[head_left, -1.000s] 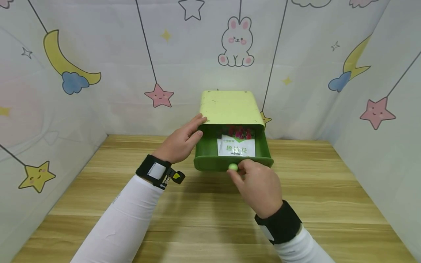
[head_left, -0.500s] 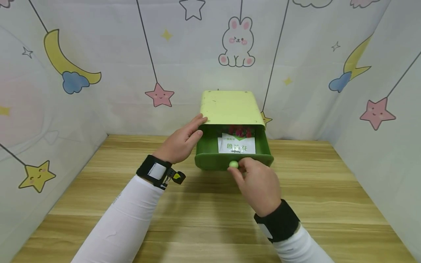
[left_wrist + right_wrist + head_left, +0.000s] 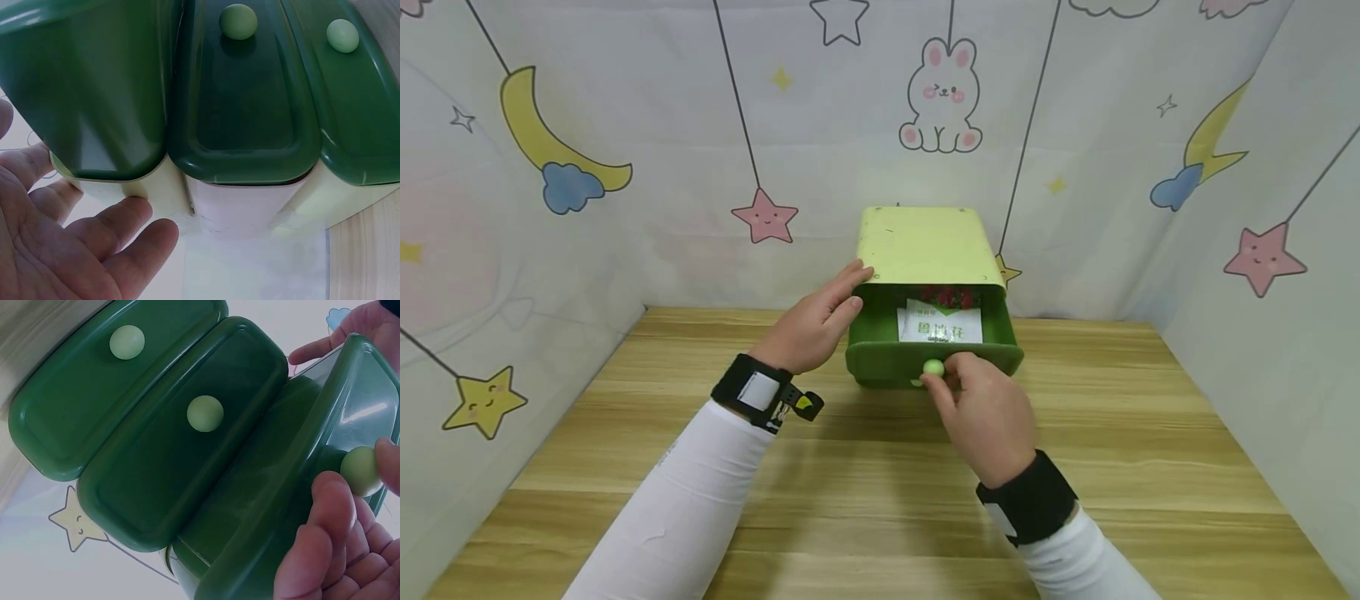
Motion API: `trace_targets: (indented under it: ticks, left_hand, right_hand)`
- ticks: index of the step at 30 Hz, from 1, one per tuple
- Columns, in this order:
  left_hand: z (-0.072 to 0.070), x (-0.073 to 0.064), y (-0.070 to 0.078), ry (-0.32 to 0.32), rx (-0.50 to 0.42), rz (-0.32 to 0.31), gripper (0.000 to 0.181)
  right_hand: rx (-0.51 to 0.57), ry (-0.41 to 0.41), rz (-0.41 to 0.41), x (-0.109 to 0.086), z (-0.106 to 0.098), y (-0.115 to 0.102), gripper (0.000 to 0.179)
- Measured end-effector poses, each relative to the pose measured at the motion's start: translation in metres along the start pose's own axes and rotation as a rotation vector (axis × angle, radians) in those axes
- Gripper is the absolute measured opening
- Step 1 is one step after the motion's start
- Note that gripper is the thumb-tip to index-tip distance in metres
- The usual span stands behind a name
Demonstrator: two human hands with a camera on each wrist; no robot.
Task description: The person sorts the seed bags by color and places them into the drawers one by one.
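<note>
A small cabinet [image 3: 928, 246] with a pale yellow-green top stands at the back of the table. Its top drawer [image 3: 887, 364], dark green, is pulled partly out. The right hand [image 3: 992, 417] pinches the drawer's round light green knob [image 3: 933, 367] between thumb and fingers. Against the cabinet's left side rests the left hand [image 3: 808, 325], its fingers extended near the top front corner. Inside the drawer lie white packets [image 3: 940, 327] with green print and a picture of pink-red flowers [image 3: 953, 297]; their far part is hidden under the cabinet top.
Below the top drawer, the wrist views show a middle drawer [image 3: 181, 462] and a bottom drawer [image 3: 81, 394], both closed, each with a round knob. The wood-grain table [image 3: 850, 500] meets a cartoon-printed cloth wall [image 3: 820, 150] behind the cabinet.
The right hand has moved slightly away from the person, and the drawer has slid a little inward with it. Less of the packets shows. The left hand has stayed in place.
</note>
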State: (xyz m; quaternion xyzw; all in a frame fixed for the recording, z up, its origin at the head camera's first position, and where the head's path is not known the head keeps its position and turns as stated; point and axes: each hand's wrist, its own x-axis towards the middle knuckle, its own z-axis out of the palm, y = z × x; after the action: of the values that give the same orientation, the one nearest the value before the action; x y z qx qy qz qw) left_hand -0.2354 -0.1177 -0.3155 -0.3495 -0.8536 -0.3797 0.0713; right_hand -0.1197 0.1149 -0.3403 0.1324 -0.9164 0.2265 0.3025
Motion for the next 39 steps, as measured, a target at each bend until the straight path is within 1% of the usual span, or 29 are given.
trace_targets:
  ticks: [8,15,22,30,39]
  left_hand:
    - [0.001,0.000,-0.001,0.006,0.004,0.006,0.047]
    - [0.001,0.000,-0.001,0.007,0.006,0.011,0.051]
    - [0.001,0.000,-0.001,0.003,0.001,0.015,0.050]
    - [0.001,0.000,0.000,0.013,-0.002,0.012,0.048]
    - [0.001,-0.001,-0.001,0.015,-0.004,0.025,0.050]
  right_hand:
    - [0.014,-0.001,0.000,0.003,0.004,0.002,0.025]
    - [0.017,0.020,-0.007,0.006,0.006,0.003,0.024]
    - [0.029,0.026,0.004,0.010,0.008,0.004,0.025]
    - [0.040,0.037,0.017,0.013,0.011,0.005,0.024]
    - [0.045,0.048,0.019,0.017,0.017,0.008,0.024]
